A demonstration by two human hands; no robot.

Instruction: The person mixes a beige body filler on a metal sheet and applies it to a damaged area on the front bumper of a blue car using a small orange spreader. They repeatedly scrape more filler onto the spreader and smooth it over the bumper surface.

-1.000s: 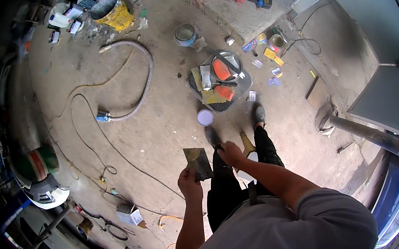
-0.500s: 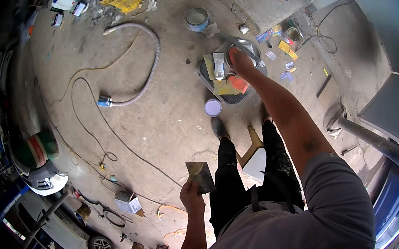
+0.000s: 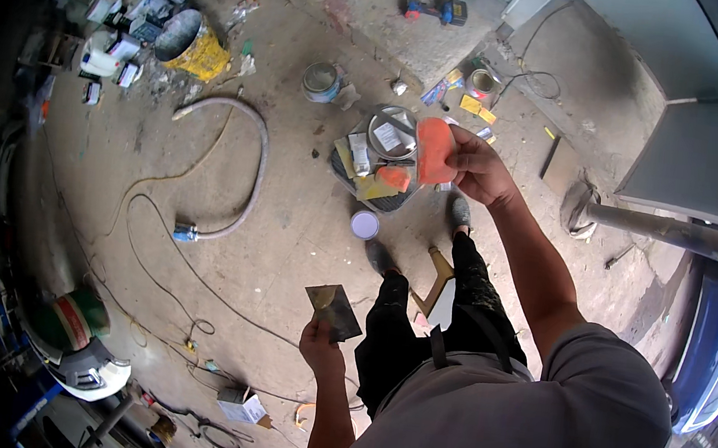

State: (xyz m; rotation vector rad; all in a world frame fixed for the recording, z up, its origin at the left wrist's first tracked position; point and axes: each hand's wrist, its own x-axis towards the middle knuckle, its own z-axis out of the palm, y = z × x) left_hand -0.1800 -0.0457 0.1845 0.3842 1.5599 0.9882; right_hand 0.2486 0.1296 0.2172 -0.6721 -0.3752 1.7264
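My right hand (image 3: 482,169) pinches a flat orange-red sheet with a rounded edge (image 3: 434,151), raised over the right side of a dark ribbed tray (image 3: 398,204). On the tray sit an open round tin (image 3: 373,134), a white packet or tube (image 3: 359,155), yellowish sheets (image 3: 372,190) and a smaller orange piece (image 3: 394,178). A grey flat strip lies across the tin; its far end is hidden by the orange sheet. Lower down, my left hand (image 3: 322,350) grips a dark square sheet with a tan patch (image 3: 343,313), held apart from the tray.
A lavender round lid (image 3: 365,225) lies by my left shoe. Beyond the tray stand a closed-looking can (image 3: 320,82) and a red can (image 3: 481,82). Hose (image 3: 263,151) and cables cross the floor at left. A pole (image 3: 668,231) and a yellow bucket (image 3: 201,57) stand farther off.
My right hand has come up from the tin and moved right, now with the orange-red sheet in it. My left hand still holds the dark sheet. The view has shifted.
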